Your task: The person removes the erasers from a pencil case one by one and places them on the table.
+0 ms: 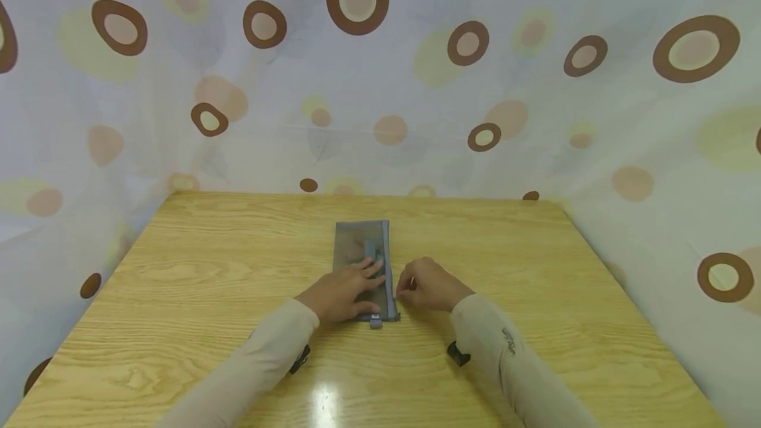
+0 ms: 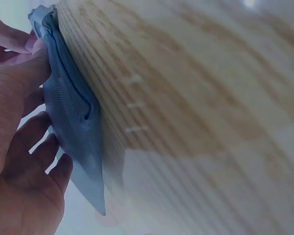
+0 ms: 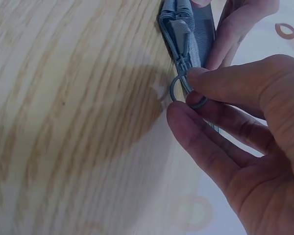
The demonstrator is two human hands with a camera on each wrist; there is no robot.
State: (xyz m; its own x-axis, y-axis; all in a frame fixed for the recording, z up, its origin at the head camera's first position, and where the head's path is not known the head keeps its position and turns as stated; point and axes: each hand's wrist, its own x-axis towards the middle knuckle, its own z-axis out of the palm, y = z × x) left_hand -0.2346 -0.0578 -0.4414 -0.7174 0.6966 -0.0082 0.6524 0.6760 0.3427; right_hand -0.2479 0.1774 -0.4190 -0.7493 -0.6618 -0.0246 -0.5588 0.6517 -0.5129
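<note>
The left hand [image 1: 343, 292] covers much of the near half of the pouch [image 1: 349, 240], whose contents show through the mesh only as dim shapes too vague to name; at the pouch's zip edge, the ring pull [image 3: 171, 89] is partly hidden by the right hand [image 1: 433, 284], and is too small to make out in the head view; the pale mark on the tab [image 1: 375, 323] at the pouch's near end is unreadable. Nearer than the pouch, the sleeves [image 1: 255, 362] and the table [image 1: 505, 249] are cut by the head view's bottom edge; behind the pouch, the patterned sheet [image 1: 404, 84] runs out past the top; the right wrist view clips the pouch itself.
</note>
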